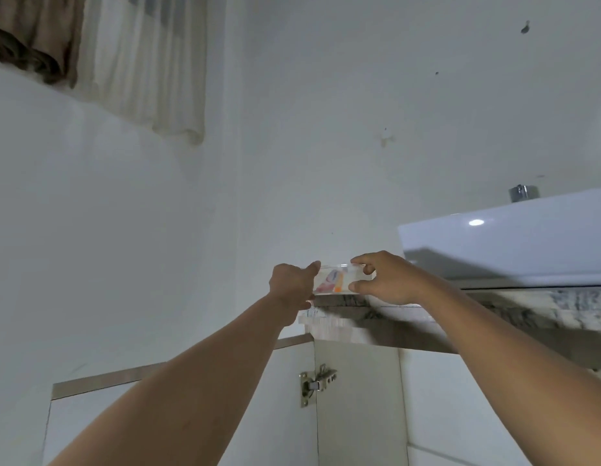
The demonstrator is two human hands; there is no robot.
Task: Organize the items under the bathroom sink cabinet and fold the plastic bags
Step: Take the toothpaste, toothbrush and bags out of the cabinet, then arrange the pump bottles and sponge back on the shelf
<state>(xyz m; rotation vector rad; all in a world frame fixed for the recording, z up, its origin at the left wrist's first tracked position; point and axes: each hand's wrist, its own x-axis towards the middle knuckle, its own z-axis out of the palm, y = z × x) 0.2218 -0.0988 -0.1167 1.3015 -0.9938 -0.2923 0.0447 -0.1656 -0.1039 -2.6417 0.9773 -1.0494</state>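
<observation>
Both arms are stretched up from low down, and all the action is at the left corner of the grey-veined marble bench. Just above that corner is a small clear plastic pack with a pink and orange label. Its long axis lies level and runs along the bench's front edge.

The pack is caught squarely between the two hands, so neither arm is nearer. The left hand has the outer end, out past the bench's corner. Its thumb is laid over the top edge, and its fingers are hidden behind the pack. The right hand has the inner end, over the bench itself. It pinches with the forefinger on top and the thumb at the lower corner, the other fingers curled in behind. So both hands are closed on the pack, one at each short end.

Is the pack's underside touching the bench or just clear of it? From this low angle I cannot tell, because the bottom edge sits right on the line of the stone.

On the bench, well to the right of the pack, stands the white glossy ceramic basin. Below the bench the white cabinet door hangs open, its metal hinge in plain sight under the corner.

My read is that the pack is being parked up top while the cabinet gets sorted. With the long axis level and a grip on each end, the move comes down to keeping it flat over that corner.
</observation>
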